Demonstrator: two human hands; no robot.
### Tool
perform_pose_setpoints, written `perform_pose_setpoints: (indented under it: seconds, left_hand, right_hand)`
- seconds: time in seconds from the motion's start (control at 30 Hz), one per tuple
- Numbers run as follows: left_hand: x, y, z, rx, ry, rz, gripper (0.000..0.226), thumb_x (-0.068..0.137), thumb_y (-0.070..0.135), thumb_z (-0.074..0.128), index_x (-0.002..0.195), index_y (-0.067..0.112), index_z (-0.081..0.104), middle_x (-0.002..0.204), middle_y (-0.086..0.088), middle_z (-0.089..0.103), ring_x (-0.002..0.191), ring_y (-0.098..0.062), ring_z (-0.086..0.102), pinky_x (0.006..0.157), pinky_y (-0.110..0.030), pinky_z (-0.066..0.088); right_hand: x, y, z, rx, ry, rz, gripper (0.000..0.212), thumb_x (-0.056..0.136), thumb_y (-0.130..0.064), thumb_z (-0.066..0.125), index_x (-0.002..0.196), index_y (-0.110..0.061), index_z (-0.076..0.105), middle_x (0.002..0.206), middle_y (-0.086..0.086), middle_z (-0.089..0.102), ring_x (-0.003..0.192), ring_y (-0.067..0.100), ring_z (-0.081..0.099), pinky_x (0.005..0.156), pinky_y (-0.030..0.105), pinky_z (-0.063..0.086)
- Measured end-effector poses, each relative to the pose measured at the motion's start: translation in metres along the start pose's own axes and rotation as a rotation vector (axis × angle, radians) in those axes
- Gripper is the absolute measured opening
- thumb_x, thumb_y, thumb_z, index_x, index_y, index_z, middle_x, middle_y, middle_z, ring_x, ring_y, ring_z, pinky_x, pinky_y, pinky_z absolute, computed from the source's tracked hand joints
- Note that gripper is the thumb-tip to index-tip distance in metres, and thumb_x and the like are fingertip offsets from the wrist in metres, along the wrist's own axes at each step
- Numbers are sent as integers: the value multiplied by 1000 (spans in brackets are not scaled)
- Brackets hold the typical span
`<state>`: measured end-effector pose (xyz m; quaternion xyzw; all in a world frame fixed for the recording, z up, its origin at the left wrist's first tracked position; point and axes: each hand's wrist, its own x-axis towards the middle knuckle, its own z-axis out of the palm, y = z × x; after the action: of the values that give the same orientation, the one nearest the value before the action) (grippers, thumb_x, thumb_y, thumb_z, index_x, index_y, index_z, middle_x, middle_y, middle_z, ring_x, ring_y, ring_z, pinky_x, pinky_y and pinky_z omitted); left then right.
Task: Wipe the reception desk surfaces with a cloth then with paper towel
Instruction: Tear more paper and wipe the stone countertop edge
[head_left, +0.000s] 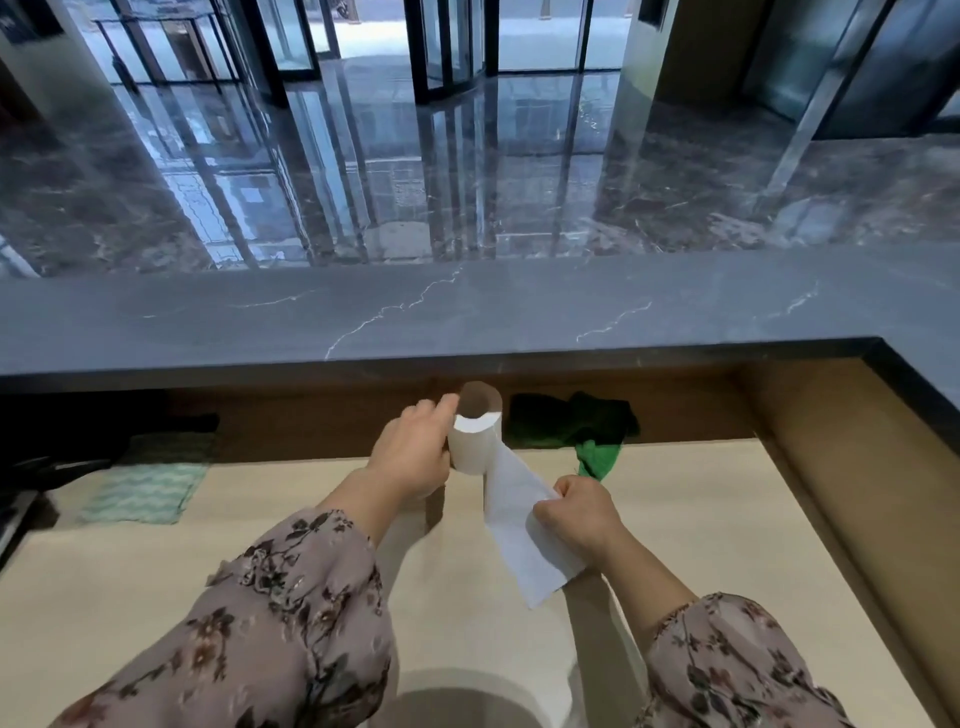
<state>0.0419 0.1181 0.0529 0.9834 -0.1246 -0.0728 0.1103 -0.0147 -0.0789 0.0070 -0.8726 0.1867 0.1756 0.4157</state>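
Observation:
My left hand (415, 457) grips a white paper towel roll (475, 441) with a brown cardboard core, held above the pale lower desk (260, 519). A strip of paper (514, 525) trails down from the roll, and my right hand (579, 512) pinches it near its lower part. A green cloth (597, 457) lies crumpled at the back of the lower desk, partly in shadow under the counter. The grey marble counter top (467, 312) runs across in front of me.
A pale green patterned cloth (143, 488) lies flat at the left of the lower desk. Dark equipment (57, 452) sits at the far left. A wooden side wall (831, 467) and the counter's right wing bound the desk on the right.

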Motion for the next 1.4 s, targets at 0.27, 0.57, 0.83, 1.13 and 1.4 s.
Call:
perform_pose_setpoints:
  seconds: [0.27, 0.57, 0.83, 1.13, 1.4]
  left_hand:
    - [28, 24, -9, 380, -64, 230, 64, 89, 18, 56, 144, 28, 25, 103, -2, 53, 98, -26, 55, 76, -35, 44]
    - [28, 20, -16, 442, -9, 98, 39, 85, 52, 58, 114, 26, 55, 85, 5, 52, 81, -18, 54, 67, -29, 48]
    - [29, 24, -16, 433, -29, -61, 27, 86, 51, 57, 88, 25, 48, 85, 3, 56, 80, -19, 56, 64, -30, 44]
    - [30, 32, -11, 414, -37, -138, 25, 86, 45, 58, 95, 22, 64, 86, 2, 60, 78, -19, 57, 57, -29, 46]
    - [35, 31, -18, 371, -118, -214, 35, 87, 54, 54, 79, 20, 58, 72, 4, 57, 68, -16, 58, 53, -26, 42]
  right_hand:
    - [8, 8, -15, -241, -62, -46, 31, 89, -13, 39, 117, -13, 51, 115, 9, 56, 99, 29, 52, 77, 32, 41]
    - [3, -7, -8, -350, -101, -87, 32, 93, -49, 45, 99, -21, 60, 95, 1, 63, 88, 21, 61, 74, 32, 48]
    - [-2, -28, -5, -499, -134, -184, 28, 97, -41, 42, 92, -19, 59, 88, 2, 59, 80, 22, 55, 67, 29, 41]
    - [0, -39, -14, -486, -228, -186, 28, 95, -38, 46, 95, -14, 61, 86, 5, 58, 76, 22, 54, 65, 30, 41]
    - [-9, -28, -22, -716, -313, -204, 29, 92, -35, 46, 72, -17, 54, 68, 1, 48, 74, 26, 49, 56, 28, 32]
